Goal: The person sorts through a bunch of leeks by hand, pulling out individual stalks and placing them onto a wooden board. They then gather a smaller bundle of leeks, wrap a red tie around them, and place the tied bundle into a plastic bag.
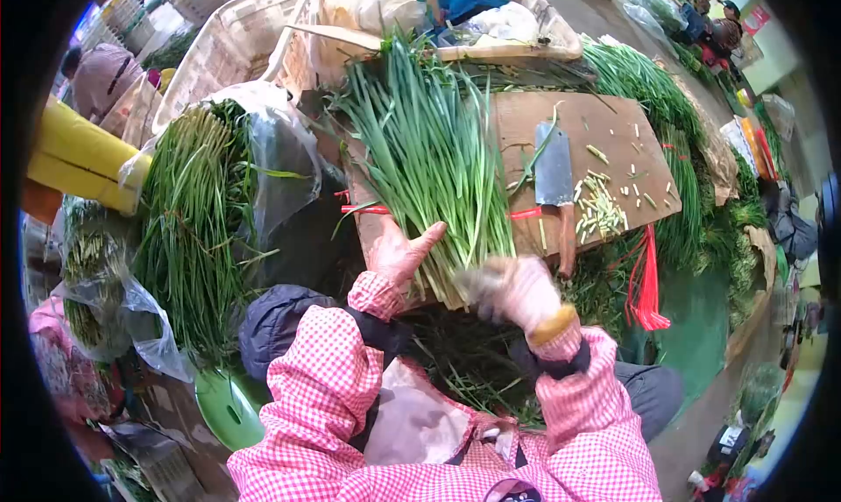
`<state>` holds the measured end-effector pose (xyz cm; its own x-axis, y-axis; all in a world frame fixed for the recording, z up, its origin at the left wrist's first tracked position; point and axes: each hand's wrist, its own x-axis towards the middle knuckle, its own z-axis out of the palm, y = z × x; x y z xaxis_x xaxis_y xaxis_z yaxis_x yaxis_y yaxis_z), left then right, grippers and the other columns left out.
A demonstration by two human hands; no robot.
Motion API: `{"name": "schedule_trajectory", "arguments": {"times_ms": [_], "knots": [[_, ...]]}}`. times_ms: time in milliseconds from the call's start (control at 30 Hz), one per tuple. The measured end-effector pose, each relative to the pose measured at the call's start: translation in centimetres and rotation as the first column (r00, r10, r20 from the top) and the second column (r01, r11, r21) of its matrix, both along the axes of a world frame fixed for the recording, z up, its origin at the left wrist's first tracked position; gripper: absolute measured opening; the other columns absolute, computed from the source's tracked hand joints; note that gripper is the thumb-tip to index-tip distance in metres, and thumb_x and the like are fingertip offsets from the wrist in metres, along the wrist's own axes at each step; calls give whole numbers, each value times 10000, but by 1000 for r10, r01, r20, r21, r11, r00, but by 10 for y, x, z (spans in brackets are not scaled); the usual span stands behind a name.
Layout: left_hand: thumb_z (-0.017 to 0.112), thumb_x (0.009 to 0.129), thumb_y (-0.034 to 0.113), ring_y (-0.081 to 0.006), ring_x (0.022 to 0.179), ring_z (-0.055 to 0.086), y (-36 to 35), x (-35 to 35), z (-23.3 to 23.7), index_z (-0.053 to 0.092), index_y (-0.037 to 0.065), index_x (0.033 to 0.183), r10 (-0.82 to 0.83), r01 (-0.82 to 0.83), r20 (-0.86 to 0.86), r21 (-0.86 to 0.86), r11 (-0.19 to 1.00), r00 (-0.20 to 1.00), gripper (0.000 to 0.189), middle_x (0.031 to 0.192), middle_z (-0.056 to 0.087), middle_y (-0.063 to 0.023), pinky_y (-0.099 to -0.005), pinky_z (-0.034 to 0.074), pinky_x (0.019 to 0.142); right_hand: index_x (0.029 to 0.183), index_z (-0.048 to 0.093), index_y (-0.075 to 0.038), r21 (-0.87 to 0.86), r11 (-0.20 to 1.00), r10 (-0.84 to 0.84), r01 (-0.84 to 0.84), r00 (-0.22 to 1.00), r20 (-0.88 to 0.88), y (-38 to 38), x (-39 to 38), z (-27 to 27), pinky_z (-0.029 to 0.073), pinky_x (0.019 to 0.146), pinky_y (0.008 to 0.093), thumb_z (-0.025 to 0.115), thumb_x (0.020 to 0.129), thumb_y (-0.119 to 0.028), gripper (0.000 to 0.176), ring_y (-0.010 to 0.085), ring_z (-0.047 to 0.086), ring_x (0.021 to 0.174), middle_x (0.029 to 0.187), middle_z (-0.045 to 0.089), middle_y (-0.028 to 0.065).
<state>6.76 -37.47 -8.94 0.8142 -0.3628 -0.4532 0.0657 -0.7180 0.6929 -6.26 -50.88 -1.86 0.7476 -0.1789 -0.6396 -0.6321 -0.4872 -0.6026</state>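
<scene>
A large bunch of garlic chives [429,152] lies across a brown cutting board [526,121], pale stem ends toward me. My left hand [399,252] is at its left side, thumb over the stems and the other fingers partly hidden. At the stem ends is my right hand [517,293], in a light glove; motion smears its fingers, so their grip cannot be made out. A red tie strip [527,213] shows on both sides of the bunch. To the right, a cleaver [554,165] with a wooden handle lies near cut stem pieces [597,208].
Bundled greens in plastic [188,204] stand at my left, by a yellow object [83,156]. White crates [232,42] are behind the board. More greens [639,81] line the right side. Red ties [646,283] hang from the board's front edge. People are in the background.
</scene>
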Motion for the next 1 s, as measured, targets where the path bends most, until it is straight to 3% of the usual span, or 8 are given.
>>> {"name": "schedule_trajectory", "arguments": {"times_ms": [33, 100, 233, 300, 367, 633, 767, 1000], "knots": [[628, 644, 639, -374, 1087, 502, -2, -2, 5, 226, -13, 1317, -11, 11, 2, -7, 1000, 1000, 1020, 1174, 493, -276, -384, 381, 927, 865, 627, -41, -478, 877, 117, -53, 988, 105, -7, 11, 8, 474, 630, 370, 561, 780, -501, 473, 283, 620, 710, 771, 646, 130], [624, 630, 657, -384, 1087, 499, -1, -6, 15, 215, -17, 1318, -24, 25, 14, -19, 1000, 1000, 1047, 1179, 488, -277, -386, 375, 934, 886, 620, -54, -561, 827, 3, 26, 999, 50, -9, 27, -7, 459, 718, 412, 495, 781, -558, 529, 348, 594, 840, 854, 628, 181], [704, 680, 453, -381, 1031, 537, 11, 4, -34, 275, 7, 1283, -80, 130, 160, -331, 934, 984, 864, 1085, 547, -274, -402, 415, 883, 968, 599, -60, -468, 884, 50, -2, 995, 90, -26, 17, -15, 452, 783, 407, 495, 800, -467, 452, 327, 589, 909, 944, 618, 183], [704, 735, 218, -228, 620, 631, 7, 8, 2, 365, 23, 1215, -107, 73, -109, -284, 956, 988, 619, 819, 628, -151, -325, 507, 508, 958, 594, -54, -427, 894, 139, -140, 990, -34, -38, 15, -9, 446, 780, 426, 523, 797, -397, 385, 339, 579, 902, 942, 612, 189], [703, 737, 182, -153, 498, 581, 5, 16, 2, 366, 32, 1218, -136, 97, -133, -264, 960, 982, 606, 753, 618, -115, -288, 470, 406, 942, 591, -49, -458, 865, 233, -207, 972, 2, -36, 18, -29, 444, 775, 433, 536, 797, -383, 368, 351, 579, 885, 906, 615, 189], [684, 760, 218, -172, 608, 602, 8, 15, 4, 337, 43, 1252, -188, 153, -125, -244, 957, 974, 628, 831, 609, -116, -290, 514, 472, 949, 618, -86, -475, 853, 178, -217, 976, -127, -47, 16, 4, 452, 759, 416, 510, 767, -539, 500, 317, 591, 878, 895, 630, 148], [668, 702, 248, -231, 623, 626, 6, 19, 11, 345, -31, 1208, -205, 189, -130, -125, 974, 970, 662, 846, 609, -173, -319, 527, 480, 931, 650, -120, -190, 661, 697, -726, 688, -203, 5, -8, 23, 477, 741, 411, 534, 760, -357, 314, 308, 617, 844, 875, 646, 134], [614, 764, 248, -237, 733, 630, 1, 28, 34, 280, -29, 1242, -193, 192, -168, -25, 981, 967, 646, 934, 581, -188, -328, 555, 516, 956, 638, -133, -273, 706, 692, -654, 719, 67, 42, -11, -87, 483, 705, 389, 555, 784, -267, 233, 313, 602, 804, 842, 641, 104]]}}
